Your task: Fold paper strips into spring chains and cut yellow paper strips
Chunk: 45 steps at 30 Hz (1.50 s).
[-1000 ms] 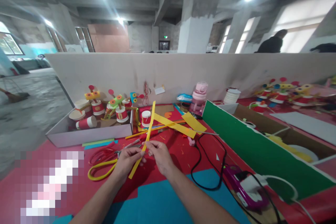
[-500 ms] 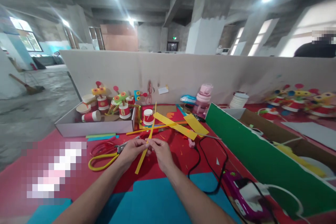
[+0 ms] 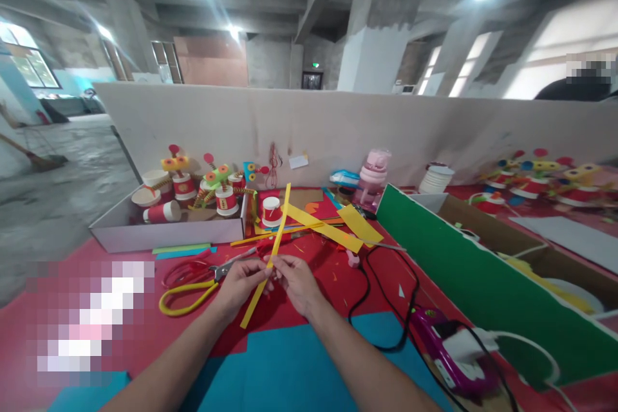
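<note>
A long yellow paper strip runs slantwise between my two hands above the red tabletop. My left hand pinches it near its middle, fingers closed. From the other side my right hand grips the same spot, thumb against the strip. The fingertips of both hands almost meet. Just left of my left hand lie yellow-handled scissors and a red-handled pair. Beyond my hands are wider yellow paper strips and a small red-and-white paper cup.
At the back left, a white box holds paper-cup figures. A green-sided box stands on the right. Near it lie a purple power strip and a black cable. Blue sheets cover the front; a pink bottle stands behind.
The yellow strip has turned so its broader face shows, and its lower end has shifted left and down. Both hands keep their hold. The whole view has moved slightly.
</note>
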{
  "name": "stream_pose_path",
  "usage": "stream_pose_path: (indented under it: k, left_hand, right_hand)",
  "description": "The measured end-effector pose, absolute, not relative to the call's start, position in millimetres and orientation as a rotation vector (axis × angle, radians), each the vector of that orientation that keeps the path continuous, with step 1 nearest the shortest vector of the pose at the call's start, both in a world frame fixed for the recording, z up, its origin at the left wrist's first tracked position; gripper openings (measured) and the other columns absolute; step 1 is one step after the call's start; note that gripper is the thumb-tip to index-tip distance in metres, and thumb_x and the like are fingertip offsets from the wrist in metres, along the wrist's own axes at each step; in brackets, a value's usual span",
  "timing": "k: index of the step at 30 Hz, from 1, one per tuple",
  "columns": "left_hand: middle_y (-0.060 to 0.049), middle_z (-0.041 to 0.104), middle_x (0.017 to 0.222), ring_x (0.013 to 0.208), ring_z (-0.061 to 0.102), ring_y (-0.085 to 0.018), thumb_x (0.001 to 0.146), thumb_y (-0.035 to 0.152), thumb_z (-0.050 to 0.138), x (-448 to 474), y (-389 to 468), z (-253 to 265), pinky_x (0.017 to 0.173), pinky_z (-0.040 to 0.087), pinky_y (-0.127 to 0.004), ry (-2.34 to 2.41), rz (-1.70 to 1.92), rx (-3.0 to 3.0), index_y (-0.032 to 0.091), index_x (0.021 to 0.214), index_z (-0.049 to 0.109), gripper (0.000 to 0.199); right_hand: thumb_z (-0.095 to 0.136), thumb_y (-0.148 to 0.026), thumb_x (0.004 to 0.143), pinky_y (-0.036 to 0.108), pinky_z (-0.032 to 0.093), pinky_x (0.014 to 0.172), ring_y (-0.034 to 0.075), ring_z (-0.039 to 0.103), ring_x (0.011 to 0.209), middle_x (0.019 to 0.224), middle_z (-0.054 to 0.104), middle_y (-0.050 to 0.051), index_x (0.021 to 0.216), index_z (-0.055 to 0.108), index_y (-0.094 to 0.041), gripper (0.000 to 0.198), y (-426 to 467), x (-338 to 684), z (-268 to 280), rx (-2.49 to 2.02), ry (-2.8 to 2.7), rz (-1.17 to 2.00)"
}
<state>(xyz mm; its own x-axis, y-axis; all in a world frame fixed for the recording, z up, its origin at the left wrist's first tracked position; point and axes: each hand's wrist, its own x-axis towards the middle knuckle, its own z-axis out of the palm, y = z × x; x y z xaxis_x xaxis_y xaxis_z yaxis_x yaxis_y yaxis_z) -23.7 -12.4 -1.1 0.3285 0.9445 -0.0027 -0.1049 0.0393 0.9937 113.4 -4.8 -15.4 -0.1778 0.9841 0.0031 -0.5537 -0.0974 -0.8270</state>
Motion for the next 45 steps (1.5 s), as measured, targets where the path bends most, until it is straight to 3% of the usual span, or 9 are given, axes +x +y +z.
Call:
stream_pose_path:
  k: [13, 23, 30, 40, 45]
  left_hand:
    - [-0.004, 0.066, 0.057, 0.05, 0.057, -0.011, 0.073, 0.041, 0.071, -25.7, -13.3, 0.4, 0.054, 0.044, -0.023, 0.87, 0.953, 1.332, 0.012, 0.072, 0.067, 0.029]
    - [-0.006, 0.068, 0.06, 0.054, 0.058, -0.013, 0.075, 0.043, 0.069, -28.8, -17.0, 12.2, 0.061, 0.045, -0.025, 0.896, 0.822, 1.447, 0.013, 0.067, 0.066, 0.031]
    - [-0.005, 0.069, 0.064, 0.062, 0.062, -0.016, 0.078, 0.046, 0.064, -29.4, -18.7, 17.0, 0.068, 0.047, -0.028, 0.942, 0.823, 1.489, 0.013, 0.083, 0.072, 0.034]
    - [-0.003, 0.065, 0.055, 0.056, 0.056, -0.013, 0.075, 0.044, 0.067, -26.8, -18.2, 17.7, 0.065, 0.044, -0.024, 1.011, 0.933, 1.599, 0.016, 0.055, 0.065, 0.035]
    - [-0.003, 0.065, 0.055, 0.055, 0.055, -0.013, 0.075, 0.047, 0.066, -26.4, -18.2, 17.5, 0.063, 0.043, -0.024, 1.017, 0.938, 1.628, 0.017, 0.055, 0.066, 0.036]
  right_hand:
    - [0.083, -0.036, 0.057, 0.022, 0.036, 0.053, 0.008, 0.044, 0.053, 0.05, 0.051, -0.004, 0.064, 0.071, -0.014, 0.026, -10.6, 114.1, -6.7, -0.74, -0.807, 1.56]
    - [0.084, -0.034, 0.056, 0.022, 0.036, 0.051, 0.008, 0.044, 0.05, 0.052, 0.054, -0.004, 0.071, 0.07, -0.014, 0.028, -1.8, 127.4, -8.3, -0.804, -0.859, 1.479]
    - [0.081, -0.036, 0.061, 0.022, 0.039, 0.051, 0.008, 0.048, 0.052, 0.056, 0.06, -0.001, 0.068, 0.07, -0.013, 0.026, -7.7, 122.8, -9.1, -0.831, -0.987, 1.451]
    - [0.078, -0.038, 0.065, 0.023, 0.041, 0.057, 0.008, 0.048, 0.054, 0.056, 0.057, -0.001, 0.068, 0.07, -0.013, 0.027, -7.0, 124.1, -10.8, -0.812, -1.025, 1.468]
    - [0.079, -0.038, 0.063, 0.024, 0.041, 0.058, 0.009, 0.047, 0.054, 0.054, 0.055, -0.002, 0.068, 0.07, -0.014, 0.027, -8.3, 123.3, -8.4, -0.813, -0.977, 1.493]
